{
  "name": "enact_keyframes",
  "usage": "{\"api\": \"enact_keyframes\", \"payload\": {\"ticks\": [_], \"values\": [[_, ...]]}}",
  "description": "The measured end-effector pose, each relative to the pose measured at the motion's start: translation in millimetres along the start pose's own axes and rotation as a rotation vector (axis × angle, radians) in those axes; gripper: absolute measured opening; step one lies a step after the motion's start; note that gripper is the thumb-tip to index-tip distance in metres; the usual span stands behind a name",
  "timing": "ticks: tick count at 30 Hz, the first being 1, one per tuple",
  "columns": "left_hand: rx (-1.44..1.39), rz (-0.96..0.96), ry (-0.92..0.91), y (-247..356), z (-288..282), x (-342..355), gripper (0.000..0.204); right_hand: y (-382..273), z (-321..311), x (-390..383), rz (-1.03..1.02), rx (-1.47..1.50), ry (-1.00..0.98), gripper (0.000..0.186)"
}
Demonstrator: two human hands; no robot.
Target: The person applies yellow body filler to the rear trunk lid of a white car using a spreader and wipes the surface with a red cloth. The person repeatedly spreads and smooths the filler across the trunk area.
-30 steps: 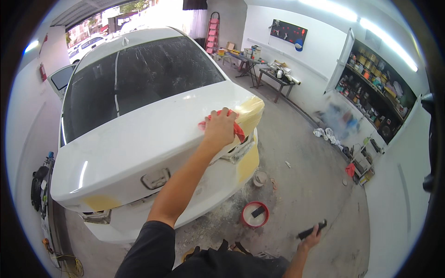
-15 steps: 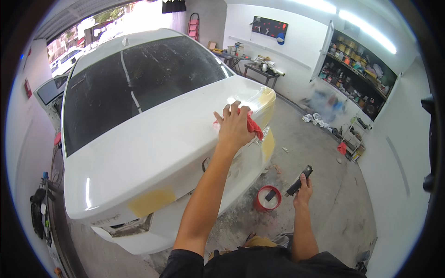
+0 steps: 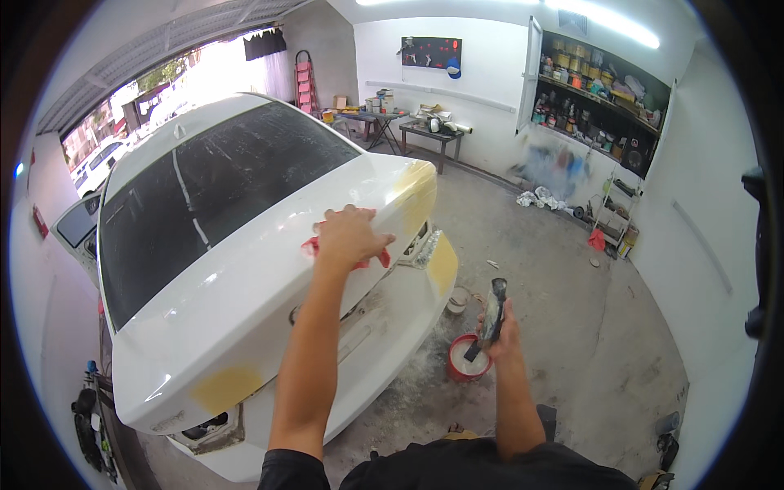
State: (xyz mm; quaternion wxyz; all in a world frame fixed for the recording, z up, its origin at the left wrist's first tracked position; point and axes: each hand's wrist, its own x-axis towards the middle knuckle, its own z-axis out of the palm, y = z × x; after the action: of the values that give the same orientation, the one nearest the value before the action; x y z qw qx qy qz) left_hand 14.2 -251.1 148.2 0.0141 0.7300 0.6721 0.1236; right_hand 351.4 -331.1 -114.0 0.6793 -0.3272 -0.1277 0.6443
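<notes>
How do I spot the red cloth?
Find the big white car. On its trunk lid, look under the person's left hand. The crumpled cloth peeking out is bright red, unlike the white lid and yellow patch nearby.

Held the left arm [image 3: 310, 359] outstretched from the lower edge, spread the left hand [image 3: 351, 237] palm down near mid-frame (with thumb out rightward), held the right forearm [image 3: 518, 408] upright lower right of centre, curled the right hand [image 3: 506, 335] inward.
</notes>
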Motion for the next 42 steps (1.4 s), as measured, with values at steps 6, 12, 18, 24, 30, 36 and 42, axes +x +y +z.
{"api": "enact_keyframes", "payload": {"ticks": [6, 12, 18, 24, 30, 36, 42], "values": [[0.203, -0.113, -0.130, 29.1, -17.7, 34.4, 0.083, -17.2, -33.4, 36.3, 0.135, 0.134, 0.005, 0.046], [0.325, -0.174, -0.128, 99.3, 48.4, 89.9, 0.107, -31.7, -71.7, 74.3, 0.150, 0.113, 0.059, 0.035], [0.327, -0.252, 0.035, 152.9, 112.0, 173.8, 0.113, -54.0, -137.4, 94.0, 0.207, 0.148, 0.121, 0.038], [0.287, -0.222, 0.029, 185.6, 145.2, 248.9, 0.109, -92.4, -215.8, 91.9, 0.212, 0.259, 0.286, 0.038], [0.289, 0.026, -0.205, 177.1, 143.3, 334.8, 0.100, -132.3, -296.4, 62.5, 0.092, 0.154, 0.453, 0.042], [0.133, 0.232, -0.276, 109.2, 131.5, 329.5, 0.079, -165.4, -325.6, 38.1, -0.015, 0.141, 0.670, 0.043], [0.151, 0.223, -0.268, 80.1, 102.1, 251.8, 0.072, -165.7, -282.5, 58.5, 0.055, 0.173, 0.476, 0.041]]}}
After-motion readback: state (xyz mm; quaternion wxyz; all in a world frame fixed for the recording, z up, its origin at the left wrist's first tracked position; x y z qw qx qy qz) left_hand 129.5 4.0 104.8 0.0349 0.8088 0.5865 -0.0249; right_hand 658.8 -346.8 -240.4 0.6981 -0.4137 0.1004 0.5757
